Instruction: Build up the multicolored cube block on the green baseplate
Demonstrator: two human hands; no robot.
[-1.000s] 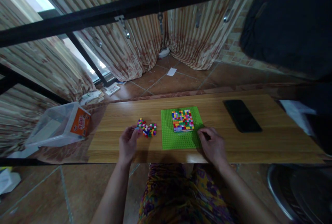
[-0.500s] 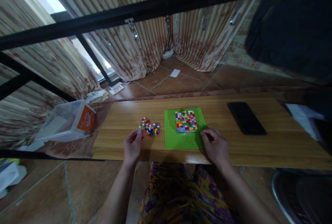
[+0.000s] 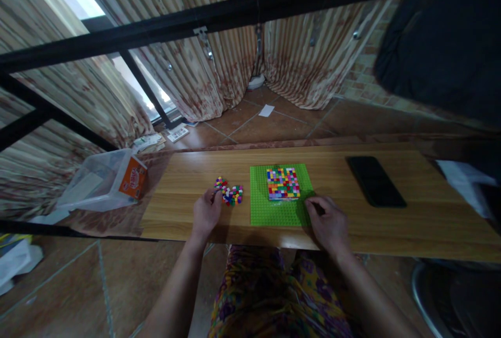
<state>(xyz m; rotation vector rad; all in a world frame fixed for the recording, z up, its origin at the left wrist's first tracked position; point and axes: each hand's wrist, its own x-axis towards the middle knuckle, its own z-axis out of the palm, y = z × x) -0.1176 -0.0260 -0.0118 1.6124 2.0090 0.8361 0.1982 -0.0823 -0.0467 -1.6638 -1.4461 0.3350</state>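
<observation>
Small loose toy bricks in mixed colours (image 3: 234, 195) lie in a pile on the wooden table. My left hand (image 3: 206, 214) is at the pile's left side, thumb and fingertips pinched together; what is between them is too small to make out. To the right of the pile lies a green studded baseplate (image 3: 260, 214). A square block of multicoloured bricks (image 3: 283, 183) stands on it, toward the back. My right hand (image 3: 329, 223) rests at the baseplate's right edge, its thumb and index fingertips closed over the plate. Whatever those fingertips hold is hidden.
A black phone (image 3: 376, 181) lies on the wooden table (image 3: 180, 171) at the right. Off its left end stands a clear plastic box (image 3: 97, 181) with an orange label. A dark metal bar (image 3: 235, 12) crosses in front of the curtains (image 3: 235, 77).
My left hand has moved slightly right and forward to the brick pile; the light blue piece seen at its fingertips no longer shows. My right hand keeps its place at the baseplate. The view shifts slightly.
</observation>
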